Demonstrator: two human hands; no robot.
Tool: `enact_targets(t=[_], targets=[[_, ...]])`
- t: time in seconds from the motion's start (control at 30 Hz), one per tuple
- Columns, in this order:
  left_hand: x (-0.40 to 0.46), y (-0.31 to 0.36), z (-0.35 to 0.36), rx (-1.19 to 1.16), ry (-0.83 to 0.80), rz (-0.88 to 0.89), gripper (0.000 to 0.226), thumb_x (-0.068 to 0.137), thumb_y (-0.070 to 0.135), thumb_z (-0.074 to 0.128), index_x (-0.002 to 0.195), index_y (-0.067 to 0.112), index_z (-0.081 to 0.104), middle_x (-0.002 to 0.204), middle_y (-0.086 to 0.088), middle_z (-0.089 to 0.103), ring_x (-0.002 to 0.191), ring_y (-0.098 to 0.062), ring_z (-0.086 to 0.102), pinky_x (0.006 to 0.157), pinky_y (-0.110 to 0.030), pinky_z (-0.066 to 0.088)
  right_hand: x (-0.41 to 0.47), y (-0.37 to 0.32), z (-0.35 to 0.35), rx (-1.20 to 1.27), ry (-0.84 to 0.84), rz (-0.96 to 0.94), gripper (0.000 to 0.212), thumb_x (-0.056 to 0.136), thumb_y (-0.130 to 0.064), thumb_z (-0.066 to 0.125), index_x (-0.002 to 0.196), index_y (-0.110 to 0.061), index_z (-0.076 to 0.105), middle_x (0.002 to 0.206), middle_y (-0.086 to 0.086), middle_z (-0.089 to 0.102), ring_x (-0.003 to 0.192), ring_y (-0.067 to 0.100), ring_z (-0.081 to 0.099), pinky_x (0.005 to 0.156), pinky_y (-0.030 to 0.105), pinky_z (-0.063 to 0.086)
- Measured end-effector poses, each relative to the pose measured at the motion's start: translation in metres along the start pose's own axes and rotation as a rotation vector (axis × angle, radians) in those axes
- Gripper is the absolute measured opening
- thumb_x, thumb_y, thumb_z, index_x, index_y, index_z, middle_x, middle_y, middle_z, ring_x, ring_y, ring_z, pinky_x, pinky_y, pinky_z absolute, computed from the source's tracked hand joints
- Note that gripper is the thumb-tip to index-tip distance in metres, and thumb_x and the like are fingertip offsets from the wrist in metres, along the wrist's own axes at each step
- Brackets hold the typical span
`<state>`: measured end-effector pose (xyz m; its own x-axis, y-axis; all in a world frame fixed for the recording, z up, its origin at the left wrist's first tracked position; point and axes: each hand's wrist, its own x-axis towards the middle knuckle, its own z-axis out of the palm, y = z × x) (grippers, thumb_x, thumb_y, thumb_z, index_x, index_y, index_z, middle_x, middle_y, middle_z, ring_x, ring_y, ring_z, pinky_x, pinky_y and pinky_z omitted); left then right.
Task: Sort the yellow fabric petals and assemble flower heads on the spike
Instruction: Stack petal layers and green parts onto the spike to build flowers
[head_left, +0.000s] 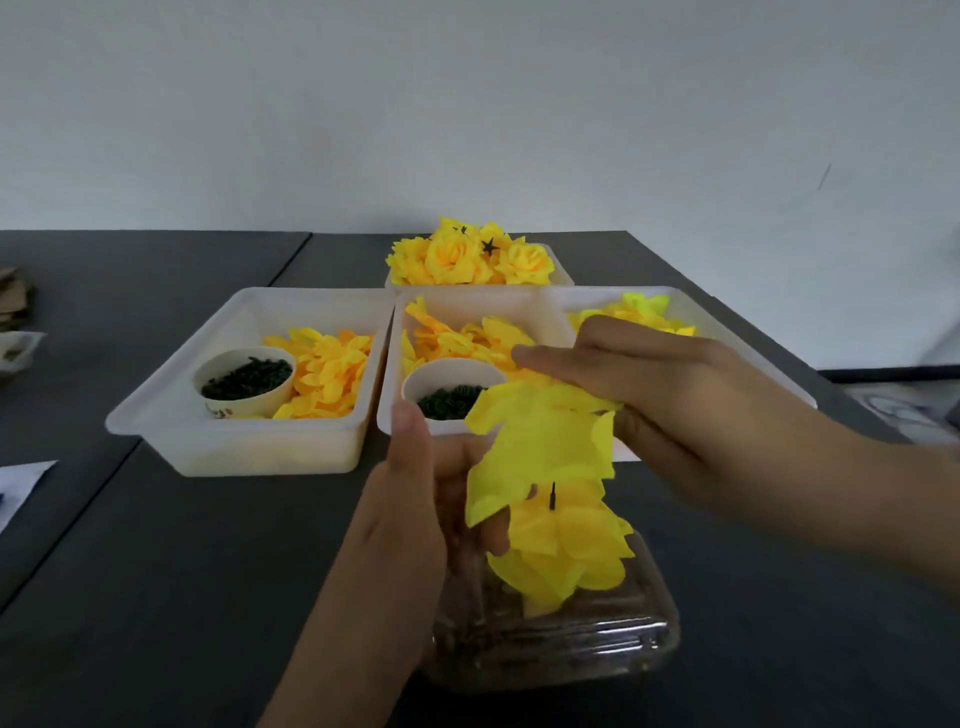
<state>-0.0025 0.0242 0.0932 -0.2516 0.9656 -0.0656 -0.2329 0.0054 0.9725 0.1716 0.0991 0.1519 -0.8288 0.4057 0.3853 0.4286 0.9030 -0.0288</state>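
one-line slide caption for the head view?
Both hands lower a yellow petal layer toward the spike, trays of petals behind.

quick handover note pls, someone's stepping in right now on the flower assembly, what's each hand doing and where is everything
Left hand: raised beside the spike, fingers behind the loose yellow petal layer; its grip is unclear.
Right hand: holds the top of that petal layer from above.
Spike: upright over the clear container, tip visible, several yellow petal layers already on it.
Supplies: two white trays of petals, each with a paper cup of dark green pieces; a third tray of petals on the right.
Done: finished flower heads piled in the back tray.
Left: thread the held layer onto the spike and finish this head.
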Motion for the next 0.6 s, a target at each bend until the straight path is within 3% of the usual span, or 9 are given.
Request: enact_targets(t=[0.1, 0.17, 0.23, 0.33, 0.37, 0.4, 0.47, 0.53, 0.6], targets=[[0.004, 0.001, -0.001, -0.014, 0.061, 0.003, 0.05, 0.088, 0.051, 0.047, 0.054, 0.024, 0.071, 0.045, 0.006, 0.056, 0.036, -0.002, 0.05, 0.035, -0.015, 0.038, -0.001, -0.006, 0.001, -0.208, -0.004, -0.039, 0.057, 0.082, -0.001, 0.053, 0.138, -0.011, 0.049, 0.102, 0.002, 0.053, 0.071, 0.033, 0.059, 0.047, 0.045, 0.048], [0.004, 0.002, -0.002, 0.065, 0.049, 0.131, 0.049, 0.094, 0.029, 0.051, 0.047, 0.026, 0.064, 0.042, 0.011, 0.047, 0.038, 0.002, 0.046, 0.039, -0.012, 0.039, -0.003, -0.006, 0.003, -0.206, 0.033, -0.04, 0.061, 0.083, -0.002, 0.055, 0.141, -0.016, 0.043, 0.104, 0.002, 0.056, 0.07, 0.024, 0.06, 0.05, 0.041, 0.048], [0.004, 0.003, -0.005, 0.181, 0.015, 0.263, 0.05, 0.097, 0.025, 0.047, 0.049, 0.014, 0.057, 0.044, 0.007, 0.038, 0.04, -0.001, 0.039, 0.043, -0.013, 0.037, -0.003, -0.006, 0.007, 0.028, 0.118, 0.104, 0.049, 0.092, -0.013, 0.043, 0.139, -0.028, 0.04, 0.095, -0.007, 0.059, 0.063, 0.001, 0.052, 0.055, 0.024, 0.041], [0.008, 0.002, -0.005, 0.302, 0.03, 0.405, 0.047, 0.096, 0.031, 0.045, 0.071, -0.009, 0.047, 0.056, -0.012, 0.032, 0.051, -0.012, 0.035, 0.05, -0.024, 0.033, 0.0, -0.002, 0.006, 0.935, 0.072, 0.637, 0.021, 0.099, -0.014, 0.039, 0.116, -0.019, 0.049, 0.064, 0.008, 0.06, 0.04, 0.012, 0.043, 0.044, 0.023, 0.034], [0.009, 0.002, -0.004, 0.33, 0.033, 0.441, 0.05, 0.096, 0.033, 0.044, 0.074, -0.012, 0.045, 0.058, -0.016, 0.031, 0.052, -0.014, 0.034, 0.05, -0.026, 0.033, 0.001, 0.001, 0.004, 1.195, -0.02, 0.775, 0.022, 0.1, -0.026, 0.038, 0.109, -0.011, 0.051, 0.06, 0.014, 0.057, 0.035, 0.018, 0.04, 0.041, 0.022, 0.032], [0.01, 0.002, -0.003, 0.364, 0.037, 0.476, 0.053, 0.095, 0.036, 0.044, 0.074, -0.013, 0.044, 0.059, -0.017, 0.031, 0.052, -0.014, 0.033, 0.05, -0.027, 0.031, 0.001, 0.003, 0.004, 1.333, -0.094, 0.843, 0.037, 0.098, -0.04, 0.037, 0.103, -0.006, 0.051, 0.058, 0.016, 0.055, 0.032, 0.019, 0.037, 0.039, 0.02, 0.032], [0.01, 0.003, 0.0, 0.439, 0.038, 0.528, 0.057, 0.092, 0.042, 0.041, 0.07, -0.01, 0.042, 0.057, -0.014, 0.03, 0.051, -0.015, 0.031, 0.048, -0.028, 0.029, 0.0, 0.004, 0.003, 1.377, -0.137, 0.829, 0.051, 0.092, -0.053, 0.038, 0.094, -0.005, 0.055, 0.056, 0.015, 0.052, 0.032, 0.016, 0.032, 0.038, 0.017, 0.03], [0.012, 0.002, 0.001, 0.495, 0.067, 0.555, 0.056, 0.088, 0.049, 0.039, 0.063, -0.001, 0.038, 0.051, -0.004, 0.026, 0.047, -0.01, 0.028, 0.045, -0.023, 0.026, -0.001, 0.004, 0.005, 1.321, -0.094, 0.771, 0.047, 0.092, -0.045, 0.044, 0.075, -0.003, 0.057, 0.054, 0.009, 0.048, 0.035, 0.014, 0.03, 0.039, 0.018, 0.028], [0.014, 0.001, 0.002, 0.502, 0.097, 0.549, 0.054, 0.085, 0.054, 0.038, 0.057, 0.009, 0.03, 0.048, 0.004, 0.024, 0.043, -0.008, 0.024, 0.042, -0.018, 0.021, -0.003, 0.004, 0.009, 1.302, -0.07, 0.732, 0.04, 0.094, -0.035, 0.046, 0.063, -0.012, 0.055, 0.052, 0.005, 0.045, 0.038, 0.012, 0.028, 0.039, 0.018, 0.026]])
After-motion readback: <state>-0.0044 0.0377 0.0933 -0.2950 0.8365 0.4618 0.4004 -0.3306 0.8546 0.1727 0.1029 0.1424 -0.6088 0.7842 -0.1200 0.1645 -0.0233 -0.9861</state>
